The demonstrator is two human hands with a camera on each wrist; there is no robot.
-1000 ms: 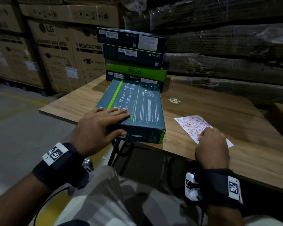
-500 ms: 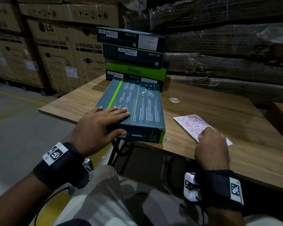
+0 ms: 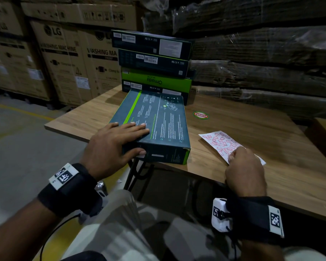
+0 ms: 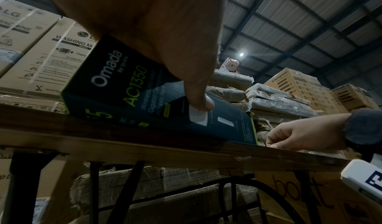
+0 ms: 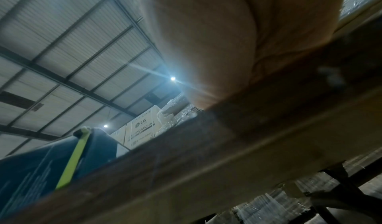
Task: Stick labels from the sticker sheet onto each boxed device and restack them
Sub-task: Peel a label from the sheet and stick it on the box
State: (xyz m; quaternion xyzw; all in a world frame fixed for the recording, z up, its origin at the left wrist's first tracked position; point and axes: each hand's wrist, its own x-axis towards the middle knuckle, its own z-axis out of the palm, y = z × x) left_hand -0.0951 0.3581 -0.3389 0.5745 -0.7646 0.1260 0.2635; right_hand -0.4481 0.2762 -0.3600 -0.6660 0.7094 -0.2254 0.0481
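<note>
On the wooden table (image 3: pixel 243 127), up against its far side, a stack of boxed devices (image 3: pixel 154 63) stands several high with its edges out of line, and a knock to the table or a careless restack could tip or slide the upper boxes. Leaning against the foot of that stack, the working box (image 3: pixel 154 125) lies sloped with its near end overhanging the table's front edge; if it slides forward it could drop to the floor. The left hand (image 3: pixel 111 146) guards against that, fingers laid straight across the top face and the thumb pressed against the near end face, where the left wrist view shows it on a small white label (image 4: pixel 198 116). To the right, apart from the box, the sticker sheet (image 3: pixel 224 142) lies flat on the table, unweighted except by the right hand (image 3: pixel 245 166), whose curled fingertips pinch at the sheet's near part. Whether a label is already lifted I cannot tell. A label so small could tear, curl onto itself, or drag the whole sheet up with it.
</note>
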